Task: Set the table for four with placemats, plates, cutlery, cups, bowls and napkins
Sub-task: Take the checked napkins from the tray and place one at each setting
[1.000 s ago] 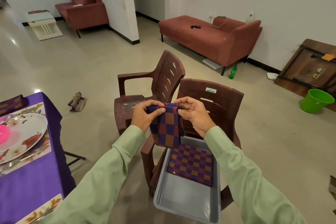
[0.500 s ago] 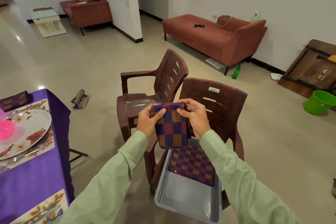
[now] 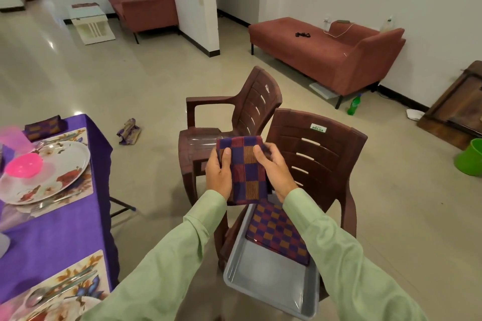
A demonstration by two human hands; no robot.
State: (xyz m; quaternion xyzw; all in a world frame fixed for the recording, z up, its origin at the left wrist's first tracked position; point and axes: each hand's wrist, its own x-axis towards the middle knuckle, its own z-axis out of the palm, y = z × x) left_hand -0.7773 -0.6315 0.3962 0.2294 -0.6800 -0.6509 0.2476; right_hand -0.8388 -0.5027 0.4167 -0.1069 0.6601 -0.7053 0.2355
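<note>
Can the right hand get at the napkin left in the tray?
Probably yes: the tray napkin lies uncovered just below the right hand, though that hand now holds another napkin.

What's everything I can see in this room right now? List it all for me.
held napkin: 1, purple, red and orange check, between both hands
tray napkin: 1, same check, in the tray
tray: 1, grey, on the nearer chair's seat
chairs: 2, brown plastic, centre
table: 1, purple cloth, left edge
placemats: 2, floral, on the table
plates: 2, white floral, on the placemats
bowl: 1, pink, on the far plate
folded napkin: 1, check, table's far corner
sofas: 2, rust red, by the walls
bucket: 1, green, right edge
bottle: 1, green, floor beside the sofa
crumpled cloth: 1, floor
left hand: gripping the napkin
right hand: gripping the napkin
</note>
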